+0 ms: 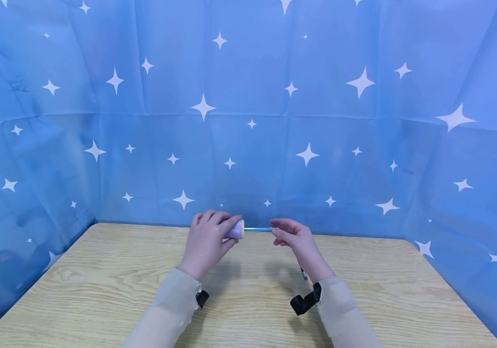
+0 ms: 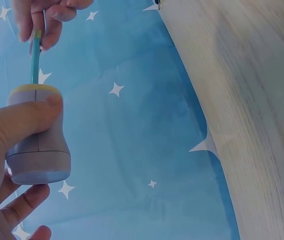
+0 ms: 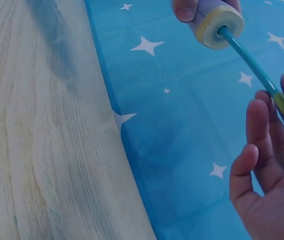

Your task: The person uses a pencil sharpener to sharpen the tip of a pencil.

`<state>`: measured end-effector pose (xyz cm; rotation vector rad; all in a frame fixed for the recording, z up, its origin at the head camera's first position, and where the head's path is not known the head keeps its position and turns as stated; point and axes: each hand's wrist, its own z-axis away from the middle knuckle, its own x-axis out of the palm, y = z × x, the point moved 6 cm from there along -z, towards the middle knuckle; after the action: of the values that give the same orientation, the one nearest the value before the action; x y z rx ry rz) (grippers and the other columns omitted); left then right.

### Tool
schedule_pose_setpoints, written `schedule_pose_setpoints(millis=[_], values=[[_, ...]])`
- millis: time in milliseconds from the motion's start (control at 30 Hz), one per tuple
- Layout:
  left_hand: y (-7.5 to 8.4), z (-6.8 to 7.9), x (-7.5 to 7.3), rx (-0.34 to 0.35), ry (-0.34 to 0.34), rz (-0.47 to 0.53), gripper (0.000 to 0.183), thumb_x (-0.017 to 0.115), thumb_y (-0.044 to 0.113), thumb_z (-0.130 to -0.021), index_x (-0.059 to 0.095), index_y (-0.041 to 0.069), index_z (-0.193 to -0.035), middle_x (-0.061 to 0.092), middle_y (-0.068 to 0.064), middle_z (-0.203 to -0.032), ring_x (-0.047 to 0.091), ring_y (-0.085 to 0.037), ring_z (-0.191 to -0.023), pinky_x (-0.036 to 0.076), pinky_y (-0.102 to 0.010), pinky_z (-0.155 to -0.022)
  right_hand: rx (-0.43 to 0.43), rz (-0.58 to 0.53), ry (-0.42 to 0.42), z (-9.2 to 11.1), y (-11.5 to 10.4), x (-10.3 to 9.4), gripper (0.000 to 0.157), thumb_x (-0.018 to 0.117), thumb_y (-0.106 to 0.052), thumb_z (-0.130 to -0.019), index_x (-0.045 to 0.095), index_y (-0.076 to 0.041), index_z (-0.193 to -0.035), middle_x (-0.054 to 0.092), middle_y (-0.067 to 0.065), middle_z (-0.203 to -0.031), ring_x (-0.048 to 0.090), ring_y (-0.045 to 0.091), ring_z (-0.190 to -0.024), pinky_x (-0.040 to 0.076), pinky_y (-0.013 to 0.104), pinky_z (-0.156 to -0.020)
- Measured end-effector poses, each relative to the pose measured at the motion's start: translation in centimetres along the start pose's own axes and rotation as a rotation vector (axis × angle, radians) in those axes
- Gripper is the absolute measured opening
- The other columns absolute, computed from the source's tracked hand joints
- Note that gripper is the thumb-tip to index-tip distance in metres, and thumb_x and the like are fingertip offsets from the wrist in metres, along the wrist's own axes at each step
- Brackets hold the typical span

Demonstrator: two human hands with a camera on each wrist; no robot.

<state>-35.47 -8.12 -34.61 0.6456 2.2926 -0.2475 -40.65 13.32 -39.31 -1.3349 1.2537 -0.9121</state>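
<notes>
My left hand [image 1: 207, 241] grips a small lilac pencil sharpener [image 1: 234, 230] with a yellow rim, held sideways above the far part of the table. Its thumb lies along the body in the left wrist view. A teal pencil [image 3: 249, 62] enters the round hole in the sharpener's end face, and that end of it is hidden inside. At the pencil's yellow-green back end, my right hand [image 1: 294, 239] pinches it between thumb and fingers. The other fingers of the right hand are loosely bent in the right wrist view.
A light wood-grain table [image 1: 248, 295] lies under both hands. Just behind its far edge hangs a blue cloth [image 1: 248, 140] with white stars, which also runs along both sides. A black wrist mount [image 1: 305, 302] juts out beside the right sleeve.
</notes>
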Motion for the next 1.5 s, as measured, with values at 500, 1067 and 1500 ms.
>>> schedule_pose_setpoints(millis=[500, 1067, 1500], values=[[0.06, -0.14, -0.18, 0.005, -0.005, -0.004, 0.054, 0.086, 0.03, -0.073, 0.069, 0.023, -0.123, 0.065, 0.001, -0.109, 0.055, -0.025, -0.103, 0.039, -0.047, -0.089, -0.003, -0.023, -0.047, -0.16, -0.03, 0.36, 0.033, 0.064, -0.015, -0.094, 0.063, 0.005, -0.121, 0.07, 0.019, -0.104, 0.069, 0.019, -0.077, 0.052, 0.031, -0.076], [0.62, -0.27, -0.15, 0.013, 0.018, 0.022, 0.052, 0.087, 0.027, -0.072, 0.07, 0.02, -0.121, 0.065, -0.001, -0.108, 0.055, -0.025, -0.102, 0.039, -0.045, -0.087, 0.002, 0.009, -0.005, -0.15, 0.19, 0.16, 0.028, 0.062, -0.025, -0.096, 0.071, 0.001, -0.101, 0.073, 0.01, -0.088, 0.069, 0.022, -0.078, 0.052, 0.031, -0.073], [0.86, -0.29, -0.04, 0.026, 0.03, 0.009, 0.05, 0.086, 0.027, -0.073, 0.071, 0.02, -0.12, 0.065, 0.0, -0.108, 0.055, -0.024, -0.102, 0.04, -0.044, -0.086, 0.032, -0.072, 0.046, 0.0, 0.66, 0.29, 0.037, 0.063, -0.035, -0.094, 0.069, -0.001, -0.081, 0.067, 0.008, -0.069, 0.066, 0.022, -0.068, 0.053, 0.037, -0.075]])
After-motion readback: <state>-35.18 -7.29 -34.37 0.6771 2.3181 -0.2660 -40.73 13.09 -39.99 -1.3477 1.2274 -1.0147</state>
